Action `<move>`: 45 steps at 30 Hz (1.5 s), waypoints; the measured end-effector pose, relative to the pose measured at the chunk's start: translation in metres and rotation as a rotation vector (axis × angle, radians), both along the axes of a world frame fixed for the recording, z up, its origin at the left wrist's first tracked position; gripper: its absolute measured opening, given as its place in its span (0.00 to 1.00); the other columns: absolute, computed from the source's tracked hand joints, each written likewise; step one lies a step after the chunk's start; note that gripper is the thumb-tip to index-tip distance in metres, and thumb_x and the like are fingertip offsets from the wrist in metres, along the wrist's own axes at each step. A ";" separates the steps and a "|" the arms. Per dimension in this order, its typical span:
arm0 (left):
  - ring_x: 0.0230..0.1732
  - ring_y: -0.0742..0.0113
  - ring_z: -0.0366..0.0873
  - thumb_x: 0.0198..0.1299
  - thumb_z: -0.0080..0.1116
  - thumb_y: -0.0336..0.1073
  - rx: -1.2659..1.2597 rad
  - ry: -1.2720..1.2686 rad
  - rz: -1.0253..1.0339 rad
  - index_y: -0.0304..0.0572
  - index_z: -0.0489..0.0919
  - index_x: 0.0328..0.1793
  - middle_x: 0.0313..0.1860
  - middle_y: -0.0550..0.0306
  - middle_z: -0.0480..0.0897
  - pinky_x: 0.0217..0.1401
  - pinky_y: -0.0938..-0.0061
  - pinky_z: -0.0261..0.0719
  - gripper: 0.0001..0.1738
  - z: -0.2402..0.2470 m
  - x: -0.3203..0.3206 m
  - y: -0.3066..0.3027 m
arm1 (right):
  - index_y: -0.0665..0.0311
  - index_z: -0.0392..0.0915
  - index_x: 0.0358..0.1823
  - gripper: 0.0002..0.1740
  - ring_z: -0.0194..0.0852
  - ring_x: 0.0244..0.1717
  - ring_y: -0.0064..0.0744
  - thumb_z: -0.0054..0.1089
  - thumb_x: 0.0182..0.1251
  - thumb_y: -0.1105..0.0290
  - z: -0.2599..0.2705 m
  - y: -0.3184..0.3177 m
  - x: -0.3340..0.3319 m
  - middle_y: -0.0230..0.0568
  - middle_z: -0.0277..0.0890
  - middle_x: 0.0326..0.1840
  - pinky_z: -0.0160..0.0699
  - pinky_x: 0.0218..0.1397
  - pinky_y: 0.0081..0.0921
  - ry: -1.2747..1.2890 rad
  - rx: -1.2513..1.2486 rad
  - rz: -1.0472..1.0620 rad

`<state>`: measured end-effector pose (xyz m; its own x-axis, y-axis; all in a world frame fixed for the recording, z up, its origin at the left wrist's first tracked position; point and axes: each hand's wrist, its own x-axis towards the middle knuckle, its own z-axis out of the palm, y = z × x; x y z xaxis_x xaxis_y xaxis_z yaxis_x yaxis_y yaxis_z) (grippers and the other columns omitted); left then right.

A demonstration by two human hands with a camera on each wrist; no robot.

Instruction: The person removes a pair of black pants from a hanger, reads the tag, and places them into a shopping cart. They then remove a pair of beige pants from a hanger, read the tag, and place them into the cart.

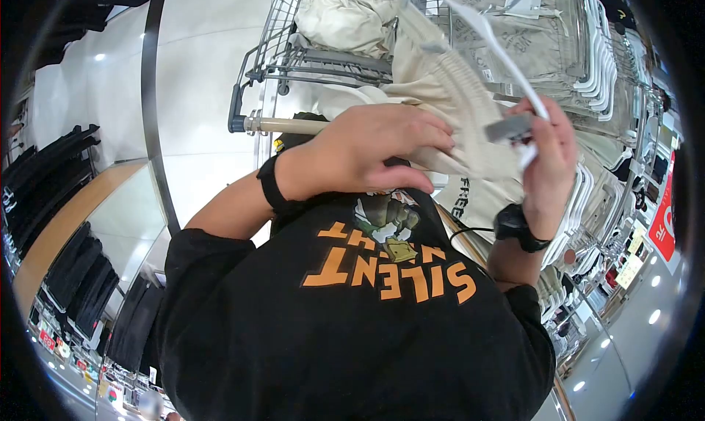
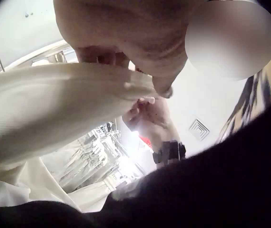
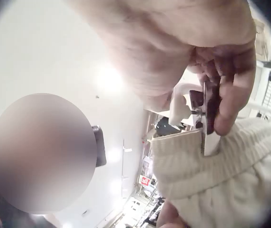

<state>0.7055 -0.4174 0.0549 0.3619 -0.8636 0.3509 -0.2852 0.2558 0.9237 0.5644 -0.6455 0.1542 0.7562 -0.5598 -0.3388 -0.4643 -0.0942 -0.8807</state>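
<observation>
Cream trousers (image 1: 459, 91) with a gathered elastic waistband hang in front of the person, over the cart's near end. My right hand (image 1: 551, 146) pinches the grey clip (image 3: 211, 142) of a white hanger (image 1: 499, 50), thumb on one side and fingers on the other. In the right wrist view the clip sits over the waistband (image 3: 183, 156) close to its end. My left hand (image 1: 374, 146) holds the waistband cloth (image 2: 78, 95) between thumb and fingers; its palm side is hidden in the head view.
A wire shopping cart (image 1: 253, 72) with a handle bar (image 1: 286, 125) stands ahead, carrying folded cream clothing (image 1: 345, 17). Beige garments on white hangers (image 1: 598, 54) crowd the right side. Black trousers (image 1: 70, 267) hang on racks at left. A cloth bag with lettering (image 1: 477, 201) lies below the right hand.
</observation>
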 end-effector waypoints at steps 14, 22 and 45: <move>0.84 0.57 0.61 0.65 0.73 0.41 0.245 0.570 0.204 0.45 0.58 0.86 0.83 0.46 0.66 0.82 0.60 0.66 0.48 -0.054 0.116 -0.026 | 0.63 0.64 0.46 0.20 0.66 0.43 0.32 0.54 0.71 0.52 0.067 -0.076 -0.026 0.38 0.62 0.39 0.69 0.55 0.33 -0.558 0.214 -0.084; 0.54 0.72 0.85 0.73 0.65 0.39 0.226 0.427 0.089 0.41 0.77 0.71 0.51 0.60 0.89 0.62 0.72 0.81 0.24 -0.065 0.154 -0.053 | 0.57 0.69 0.40 0.15 0.74 0.51 0.40 0.49 0.72 0.53 0.100 -0.089 -0.006 0.38 0.70 0.37 0.69 0.65 0.41 -0.755 0.260 -0.181; 0.47 0.72 0.86 0.60 0.77 0.43 0.379 0.471 0.128 0.35 0.82 0.63 0.50 0.57 0.89 0.56 0.75 0.82 0.29 -0.028 0.119 0.003 | 0.61 0.66 0.44 0.17 0.67 0.48 0.35 0.55 0.67 0.57 0.054 -0.163 -0.031 0.38 0.63 0.41 0.67 0.61 0.36 -0.682 0.372 -0.129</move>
